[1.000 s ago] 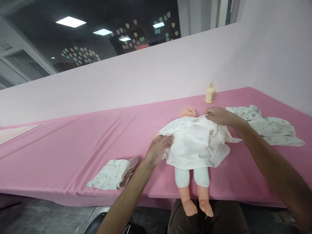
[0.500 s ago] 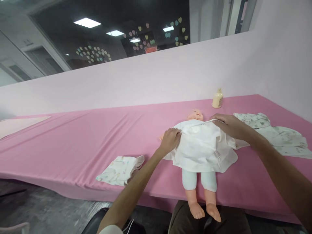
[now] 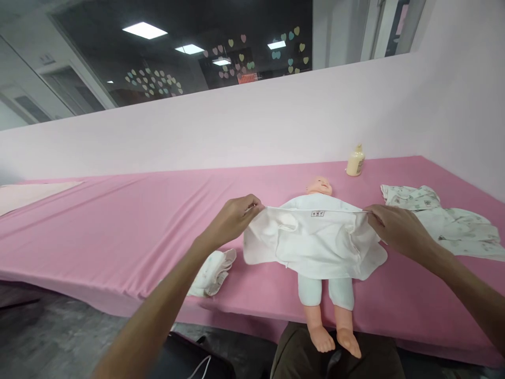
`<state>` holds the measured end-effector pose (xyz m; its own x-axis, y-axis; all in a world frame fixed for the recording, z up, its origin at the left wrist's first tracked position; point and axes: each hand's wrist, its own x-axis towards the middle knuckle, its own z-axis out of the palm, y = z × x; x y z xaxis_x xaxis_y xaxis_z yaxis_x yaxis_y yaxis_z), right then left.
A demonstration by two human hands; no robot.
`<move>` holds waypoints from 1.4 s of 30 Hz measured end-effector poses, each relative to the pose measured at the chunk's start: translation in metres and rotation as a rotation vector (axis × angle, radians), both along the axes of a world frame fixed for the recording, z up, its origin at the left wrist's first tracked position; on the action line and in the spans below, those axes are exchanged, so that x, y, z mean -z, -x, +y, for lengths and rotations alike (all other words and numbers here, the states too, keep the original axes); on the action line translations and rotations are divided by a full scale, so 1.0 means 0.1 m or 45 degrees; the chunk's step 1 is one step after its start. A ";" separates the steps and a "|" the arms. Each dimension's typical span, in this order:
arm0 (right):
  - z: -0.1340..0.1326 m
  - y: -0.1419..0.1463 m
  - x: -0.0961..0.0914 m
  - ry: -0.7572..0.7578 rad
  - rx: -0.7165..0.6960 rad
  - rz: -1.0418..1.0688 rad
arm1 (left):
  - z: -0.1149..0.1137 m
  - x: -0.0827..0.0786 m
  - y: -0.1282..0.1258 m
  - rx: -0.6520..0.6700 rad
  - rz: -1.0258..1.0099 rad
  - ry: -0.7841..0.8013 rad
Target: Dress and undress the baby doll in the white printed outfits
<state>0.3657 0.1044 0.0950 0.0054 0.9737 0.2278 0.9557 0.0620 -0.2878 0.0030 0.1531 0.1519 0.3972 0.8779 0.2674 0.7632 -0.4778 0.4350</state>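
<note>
A baby doll lies on its back on the pink table, head towards the wall, bare feet over the front edge. It wears pale leggings. A white baby garment is stretched out above its chest. My left hand pinches the garment's left top corner, lifted off the table. My right hand pinches the right top corner. A small label shows at the middle of the top edge.
A cream bottle stands by the pink wall behind the doll. Patterned clothes lie spread at the right. A folded patterned cloth rests near the front edge under my left forearm. My dark-trousered lap sits below the doll's feet.
Both hands moved apart and lifted, pulling the white garment's top edge taut and wide above the doll. The left hand went from resting on the cloth to pinching its corner.
</note>
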 end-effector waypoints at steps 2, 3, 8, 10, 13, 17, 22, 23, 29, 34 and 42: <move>-0.09 0.03 -0.11 -0.144 -0.076 0.075 | -0.07 -0.18 0.10 -0.020 -0.008 -0.050; -0.14 0.04 -0.18 -0.241 -0.103 0.119 | -0.11 -0.27 0.16 -0.029 -0.012 -0.077; -0.19 0.20 -0.65 -0.390 -0.049 0.401 | -0.16 -0.58 0.56 -0.180 -0.114 -0.238; -0.02 0.38 -0.78 -0.270 -0.049 0.574 | -0.04 -0.62 0.75 -0.316 -0.121 -0.263; 0.45 0.73 -0.75 -0.229 -0.187 0.748 | 0.35 -0.51 1.03 -0.447 -0.070 -0.242; 1.20 1.25 -0.41 0.050 -0.222 0.672 | 1.05 -0.04 1.29 -0.545 0.270 -0.203; 1.74 1.63 0.09 0.133 -0.155 0.095 | 1.51 0.69 1.20 -0.670 0.786 0.154; 1.78 1.64 0.15 0.134 -0.139 0.053 | 1.52 0.80 1.13 -0.647 0.804 0.147; 1.76 1.53 0.28 0.127 -0.116 -0.065 | 1.19 0.92 0.32 -0.378 0.650 -0.061; 1.54 1.17 0.33 -0.055 -0.068 0.121 | 0.64 0.86 -0.54 0.020 0.182 0.032; 0.94 0.24 0.71 -0.025 0.235 0.833 | 0.49 1.09 -1.09 -0.228 -0.411 0.703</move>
